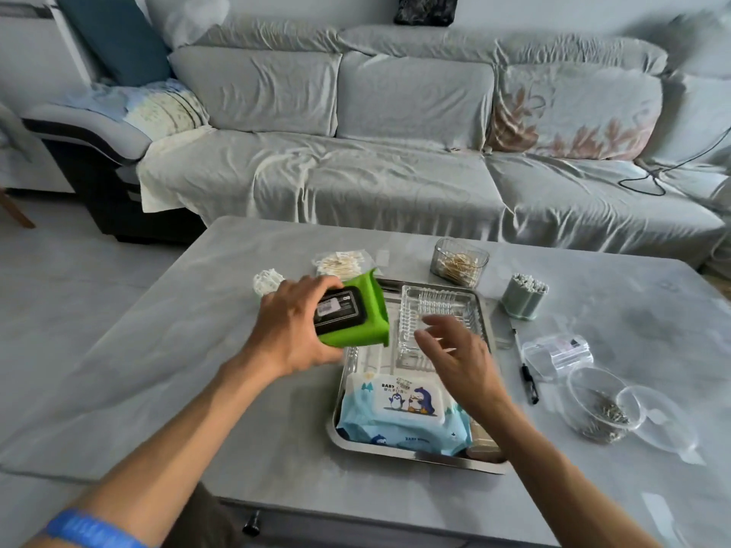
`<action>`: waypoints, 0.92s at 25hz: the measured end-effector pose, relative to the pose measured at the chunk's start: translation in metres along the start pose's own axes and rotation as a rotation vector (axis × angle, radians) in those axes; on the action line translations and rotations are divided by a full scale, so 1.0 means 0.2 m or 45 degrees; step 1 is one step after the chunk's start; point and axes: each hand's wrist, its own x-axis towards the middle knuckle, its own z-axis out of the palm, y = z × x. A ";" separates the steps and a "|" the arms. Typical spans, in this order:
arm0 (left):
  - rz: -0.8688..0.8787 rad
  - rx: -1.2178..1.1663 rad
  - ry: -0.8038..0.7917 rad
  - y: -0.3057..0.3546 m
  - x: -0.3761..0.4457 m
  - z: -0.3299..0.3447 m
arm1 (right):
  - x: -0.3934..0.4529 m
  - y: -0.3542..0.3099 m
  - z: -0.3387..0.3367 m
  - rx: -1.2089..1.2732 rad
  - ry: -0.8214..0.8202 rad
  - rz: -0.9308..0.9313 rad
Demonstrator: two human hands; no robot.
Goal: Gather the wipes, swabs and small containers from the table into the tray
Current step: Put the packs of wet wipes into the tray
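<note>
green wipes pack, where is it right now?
In the head view the green wipes pack is held in the left hand, tilted over the tray's far-left corner, just left of the clear plastic insert.

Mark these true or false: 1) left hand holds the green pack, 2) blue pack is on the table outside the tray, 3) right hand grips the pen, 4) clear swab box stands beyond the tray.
1) True: the left hand holds the green pack over the tray edge.
2) False: the blue pack lies in the tray.
3) False: the right hand is open and empty; the pen lies on the table.
4) True: the swab box is on the table past the tray.
</note>
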 end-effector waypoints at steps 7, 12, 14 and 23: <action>0.446 0.268 -0.020 0.42 0.12 0.27 | 0.12 0.01 -0.23 0.872 -0.053 0.348; -0.370 -0.891 -0.330 0.34 0.12 0.34 | 0.12 0.18 -0.31 1.185 -0.107 0.219; -0.501 -1.014 -0.436 0.35 0.11 0.37 | 0.12 0.26 -0.31 1.218 -0.161 0.267; -0.490 -0.908 -0.462 0.38 0.10 0.45 | 0.15 0.33 -0.36 0.446 -0.202 0.362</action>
